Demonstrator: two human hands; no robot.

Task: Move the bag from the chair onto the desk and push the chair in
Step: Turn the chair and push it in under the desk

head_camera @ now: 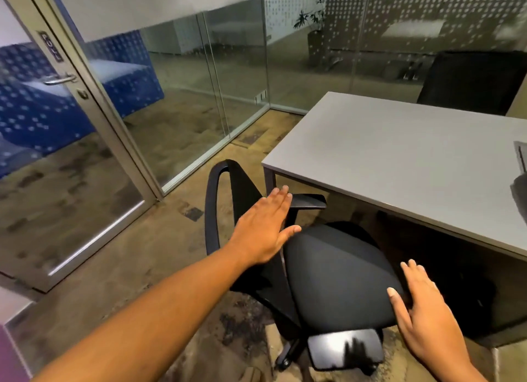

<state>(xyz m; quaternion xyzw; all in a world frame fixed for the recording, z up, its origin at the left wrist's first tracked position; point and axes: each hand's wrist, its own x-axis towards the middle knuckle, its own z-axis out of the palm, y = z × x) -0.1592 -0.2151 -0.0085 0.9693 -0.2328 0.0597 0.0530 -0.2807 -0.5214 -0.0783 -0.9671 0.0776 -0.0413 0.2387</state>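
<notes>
A black office chair (336, 270) stands beside the near corner of the grey desk (399, 159), its seat bare and its backrest turned to the left. My left hand (265, 227) is flat and open over the backrest and the far armrest. My right hand (422, 313) rests open on the seat's near right edge, thumb on the cushion. A dark object (520, 187), cut off by the frame's right edge, lies on the desk; I cannot tell whether it is the bag.
A glass wall and a glass door (71, 142) with a metal handle close off the left and back. A second black chair (470, 82) stands behind the desk's far side. Patterned carpet (142, 267) lies to the left of the chair.
</notes>
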